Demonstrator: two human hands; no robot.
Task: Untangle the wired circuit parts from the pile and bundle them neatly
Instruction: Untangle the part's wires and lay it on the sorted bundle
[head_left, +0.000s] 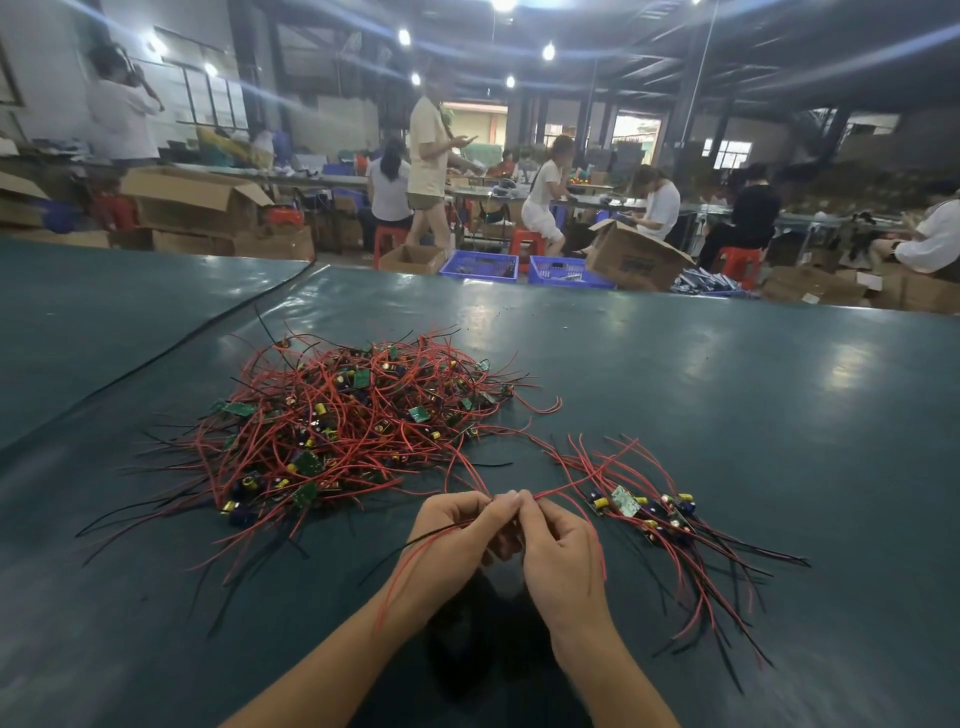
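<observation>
The left hand (457, 535) and the right hand (563, 551) met fingertip to fingertip, both pinching thin red and black wires (558, 489). The large tangled pile of red-wired green circuit boards (353, 415) lay just beyond them on the dark green table (727, 395). A smaller cluster of the same parts (649, 512) lay beside the right hand.

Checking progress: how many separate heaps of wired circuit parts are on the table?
2: a large tangled pile left of centre, a smaller group at the right. The left hand and right hand pinch further wires.
</observation>
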